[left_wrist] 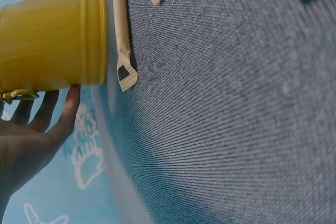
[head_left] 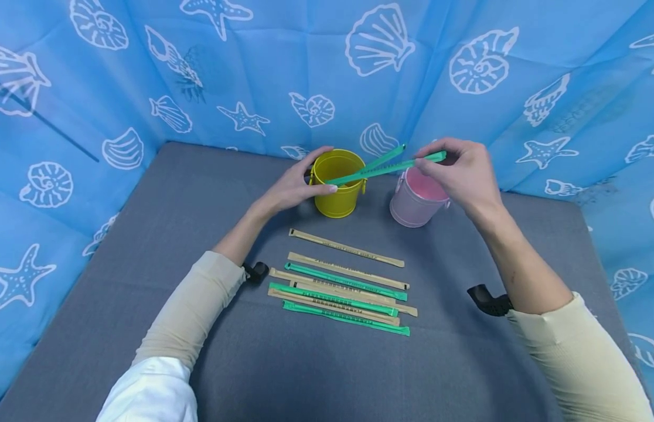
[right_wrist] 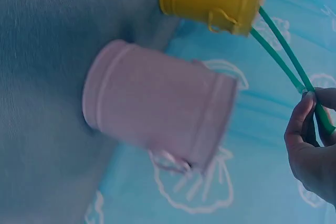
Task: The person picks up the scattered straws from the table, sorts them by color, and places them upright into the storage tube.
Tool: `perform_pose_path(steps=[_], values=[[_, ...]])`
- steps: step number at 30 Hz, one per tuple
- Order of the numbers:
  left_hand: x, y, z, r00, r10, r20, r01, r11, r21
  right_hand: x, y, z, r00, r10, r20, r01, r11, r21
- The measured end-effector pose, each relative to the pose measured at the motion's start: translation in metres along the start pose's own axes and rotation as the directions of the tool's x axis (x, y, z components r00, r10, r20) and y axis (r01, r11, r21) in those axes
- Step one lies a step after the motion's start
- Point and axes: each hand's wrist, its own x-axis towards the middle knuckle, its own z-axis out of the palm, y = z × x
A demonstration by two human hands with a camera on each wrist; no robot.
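Observation:
My left hand [head_left: 292, 184] holds the yellow bucket [head_left: 336, 204] at its left side, thumb along the front of the rim and fingers behind. In the left wrist view, fingertips touch the bucket's wall. My right hand [head_left: 466, 173] pinches one end of a green paper-wrapped straw [head_left: 392, 168] above the pink bucket [head_left: 411, 209]. This straw slants down left across the yellow bucket's mouth, its far end close to my left thumb. A second green straw [head_left: 386, 157] leans out of the yellow bucket to the right, its lower part hidden.
Several wrapped straws lie roughly side by side on the grey tabletop [head_left: 242, 363], among them a beige straw [head_left: 348, 248] nearest the buckets and a green straw [head_left: 345, 318] nearest me. Some overlap. A blue curtain [head_left: 285, 64] with white shells hangs behind the table.

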Motion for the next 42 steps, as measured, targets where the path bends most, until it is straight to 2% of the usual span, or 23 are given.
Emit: perform_pose_path(steps=[5, 7, 9, 12, 15, 18, 20, 22, 24, 28, 31, 35, 42], values=[[0.0, 0.0, 0.001, 1.0, -0.004, -0.007, 0.004, 1.0, 0.01, 0.004, 0.005, 0.018, 0.999, 0.026, 0.032, -0.026, 1.0, 0.007], [0.001, 0.0, 0.001, 1.0, -0.002, -0.009, 0.002, 1.0, 0.005, 0.006, 0.006, 0.023, 0.999, 0.04, 0.025, -0.041, 0.997, 0.058], [0.001, 0.001, 0.001, 1.0, -0.001, -0.01, 0.001, 1.0, 0.002, 0.006, 0.003, 0.026, 0.999, 0.045, 0.014, -0.046, 0.987, 0.154], [0.002, 0.002, 0.001, 1.0, -0.002, -0.011, 0.002, 1.0, 0.002, 0.008, 0.006, 0.034, 0.999, 0.05, -0.02, -0.041, 0.943, 0.331], [0.002, 0.002, 0.0, 1.0, -0.003, -0.012, 0.003, 1.0, 0.005, 0.014, 0.012, 0.043, 0.996, 0.063, -0.059, -0.024, 0.861, 0.507], [0.002, 0.002, 0.0, 1.0, -0.006, -0.012, 0.006, 1.0, 0.012, 0.019, 0.014, 0.051, 0.992, 0.095, -0.078, -0.031, 0.803, 0.595], [0.002, 0.003, 0.0, 1.0, -0.006, -0.014, 0.006, 1.0, 0.012, 0.021, 0.015, 0.056, 0.99, 0.117, -0.081, -0.043, 0.789, 0.613], [0.002, 0.002, 0.001, 1.0, -0.007, -0.015, 0.007, 1.0, 0.011, 0.023, 0.015, 0.059, 0.988, 0.13, -0.079, -0.055, 0.789, 0.612], [0.002, 0.002, 0.001, 1.0, -0.006, -0.016, 0.006, 1.0, 0.01, 0.024, 0.015, 0.061, 0.987, 0.136, -0.083, -0.061, 0.805, 0.59], [0.001, 0.001, 0.002, 1.0, -0.001, -0.02, 0.001, 1.0, 0.008, 0.021, 0.016, 0.061, 0.985, 0.148, -0.085, -0.087, 0.864, 0.496], [0.001, 0.0, 0.002, 1.0, 0.002, -0.021, -0.001, 1.0, 0.011, 0.017, 0.017, 0.058, 0.984, 0.169, -0.065, -0.125, 0.892, 0.434], [-0.001, 0.001, 0.002, 1.0, -0.004, -0.027, 0.004, 1.0, 0.016, 0.007, 0.018, 0.052, 0.982, 0.182, -0.051, -0.147, 0.904, 0.402], [-0.002, 0.002, 0.003, 0.999, -0.01, -0.034, 0.011, 1.0, 0.014, -0.021, 0.024, 0.042, 0.995, 0.08, -0.057, -0.048, 0.903, 0.426]])
